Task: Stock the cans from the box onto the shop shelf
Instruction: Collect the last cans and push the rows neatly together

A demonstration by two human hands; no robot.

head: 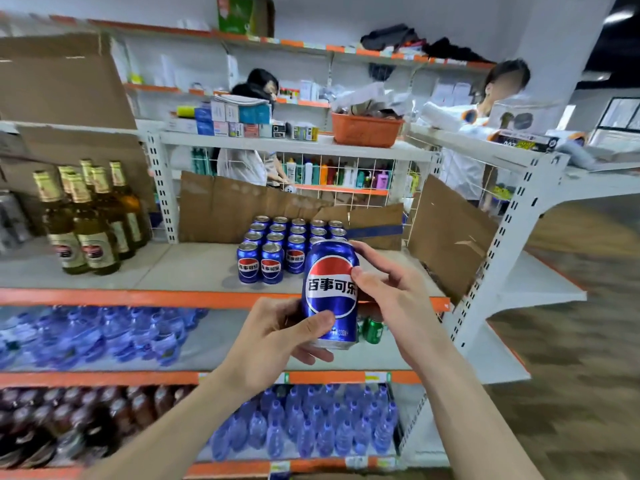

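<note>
Head view
Can: a round, shiny blue metal can (330,292) with a red, white and blue circle. It is upright, held up in front of the shelf.
Left hand: the left hand (277,344) holds the bottom of the can. Its fingers are curled round it and the thumb lies across the front.
Right hand: the right hand (388,282) holds the top of the can. Its fingers are bent round the side.
Shelf: a flat grey shelf (180,268) with an orange front edge.
Cans on shelf: more blue cans (287,242) stand in neat rows on the shelf, just behind the held can.
Cardboard: brown cardboard (242,206) stands behind the rows.
Bottles: brown glass bottles (86,220) with gold tops stand on the shelf, left of the cans.
Basket: an orange plastic basket (365,129) sits above the shelf. Its contents are too blurry to tell.
</note>
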